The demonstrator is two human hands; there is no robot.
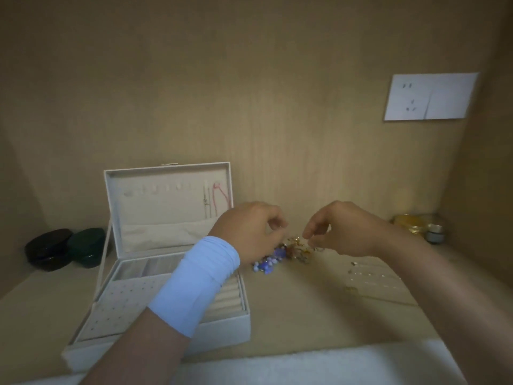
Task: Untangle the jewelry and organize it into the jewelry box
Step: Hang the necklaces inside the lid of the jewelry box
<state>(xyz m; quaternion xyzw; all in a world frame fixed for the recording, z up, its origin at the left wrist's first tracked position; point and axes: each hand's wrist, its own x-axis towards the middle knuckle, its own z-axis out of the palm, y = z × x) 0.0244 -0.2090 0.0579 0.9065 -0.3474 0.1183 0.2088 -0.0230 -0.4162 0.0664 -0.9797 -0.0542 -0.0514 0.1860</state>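
A tangled heap of jewelry (280,255), with blue beads and gold pieces, lies on the shelf just right of the open cream jewelry box (166,273). My left hand (249,232), with a pale blue band at the wrist, hovers over the heap's left side with fingers curled, pinching part of it. My right hand (338,229) is at the heap's right side and pinches a gold piece between thumb and fingers. Two thin necklaces, one red (220,197), hang inside the box lid. My left forearm hides part of the box's tray.
A flat cream earring panel (372,282) with small studs and a gold ring lies to the right of the heap. Two dark round cases (63,248) sit at the far left. Small jars (419,226) stand at the back right. A white wall socket (430,97) is on the rear panel.
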